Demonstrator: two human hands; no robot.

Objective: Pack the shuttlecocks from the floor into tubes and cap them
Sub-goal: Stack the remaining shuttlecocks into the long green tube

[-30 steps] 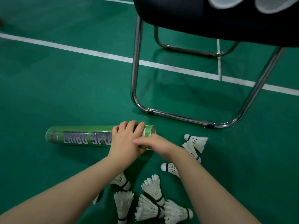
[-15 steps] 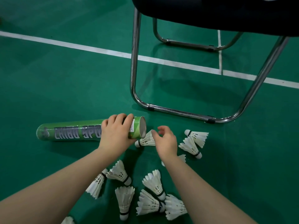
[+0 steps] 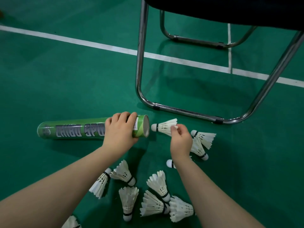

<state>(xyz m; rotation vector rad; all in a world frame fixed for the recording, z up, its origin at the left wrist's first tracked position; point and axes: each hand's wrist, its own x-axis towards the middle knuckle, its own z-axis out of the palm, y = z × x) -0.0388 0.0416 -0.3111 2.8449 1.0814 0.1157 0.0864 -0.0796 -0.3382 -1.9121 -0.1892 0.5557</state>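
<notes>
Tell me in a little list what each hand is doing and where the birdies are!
Left hand: grips the green tube near its open end
Right hand: pinches one shuttlecock by its feathers
Its cork: points at the tube's mouth, not yet inside
Tube: lies on the floor, mouth uncapped
Loose shuttlecocks: scattered on the floor near both arms
Chair: stands behind the tube
</notes>
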